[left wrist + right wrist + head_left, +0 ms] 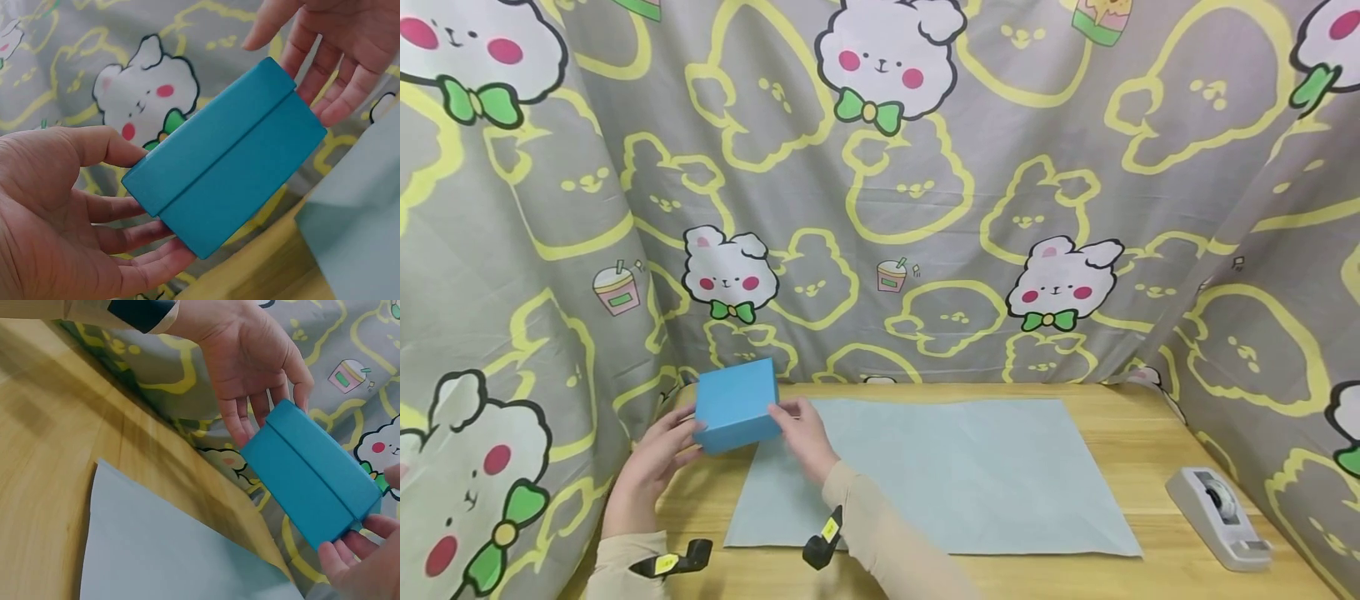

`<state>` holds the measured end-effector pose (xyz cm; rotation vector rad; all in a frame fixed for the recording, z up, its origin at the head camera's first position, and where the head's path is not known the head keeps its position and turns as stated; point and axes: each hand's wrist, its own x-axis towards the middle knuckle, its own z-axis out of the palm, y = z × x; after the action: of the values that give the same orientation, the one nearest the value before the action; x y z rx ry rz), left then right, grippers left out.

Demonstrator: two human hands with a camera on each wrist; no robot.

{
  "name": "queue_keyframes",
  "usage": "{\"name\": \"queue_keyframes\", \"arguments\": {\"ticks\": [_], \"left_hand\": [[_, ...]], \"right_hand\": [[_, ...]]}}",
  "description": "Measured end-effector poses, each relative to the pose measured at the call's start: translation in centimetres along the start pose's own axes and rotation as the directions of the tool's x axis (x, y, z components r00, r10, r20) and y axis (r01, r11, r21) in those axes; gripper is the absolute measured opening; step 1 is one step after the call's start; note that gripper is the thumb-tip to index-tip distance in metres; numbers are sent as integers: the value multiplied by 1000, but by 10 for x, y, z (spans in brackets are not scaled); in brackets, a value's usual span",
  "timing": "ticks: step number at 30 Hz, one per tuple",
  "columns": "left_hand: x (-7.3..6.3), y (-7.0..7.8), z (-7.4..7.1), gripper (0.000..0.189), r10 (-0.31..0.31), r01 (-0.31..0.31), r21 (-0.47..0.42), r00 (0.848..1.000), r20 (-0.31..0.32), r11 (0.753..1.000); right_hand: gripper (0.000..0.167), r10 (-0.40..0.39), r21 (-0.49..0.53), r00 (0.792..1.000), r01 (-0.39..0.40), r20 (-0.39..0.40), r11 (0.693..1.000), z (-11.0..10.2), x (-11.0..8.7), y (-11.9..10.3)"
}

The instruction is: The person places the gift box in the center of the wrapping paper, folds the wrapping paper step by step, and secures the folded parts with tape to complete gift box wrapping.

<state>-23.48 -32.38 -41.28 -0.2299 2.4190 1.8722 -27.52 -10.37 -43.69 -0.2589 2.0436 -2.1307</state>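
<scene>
A blue lidded cardboard box [733, 404] is held up off the left part of the table between both hands. My left hand [658, 450] grips its left end, the thumb near the lid's edge and the fingers spread along the end and below, as the left wrist view shows. At the opposite end my right hand [805, 437] holds the box by its right side. The lid's lower edge makes a step along the side of the blue box [228, 159]. In the right wrist view the box [312, 478] hangs tilted, its lid on.
A pale blue-grey sheet [955, 475] lies flat across the middle of the wooden table [1112, 425]. Near the right edge stands a white tape dispenser [1217, 517]. A patterned cloth [917, 333] hangs behind and at both sides.
</scene>
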Motion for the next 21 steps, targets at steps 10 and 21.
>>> {"name": "queue_keyframes", "arguments": {"ticks": [10, 21], "left_hand": [[4, 12, 31, 68, 27, -27, -75, 1000, 10, 997], [10, 27, 76, 65, 61, -53, -115, 996, 59, 992]], "right_hand": [[33, -17, -100, 998, 10, -65, 995, -28, -6, -7], [37, -43, -95, 995, 35, -86, 995, -77, -20, -13]]}}
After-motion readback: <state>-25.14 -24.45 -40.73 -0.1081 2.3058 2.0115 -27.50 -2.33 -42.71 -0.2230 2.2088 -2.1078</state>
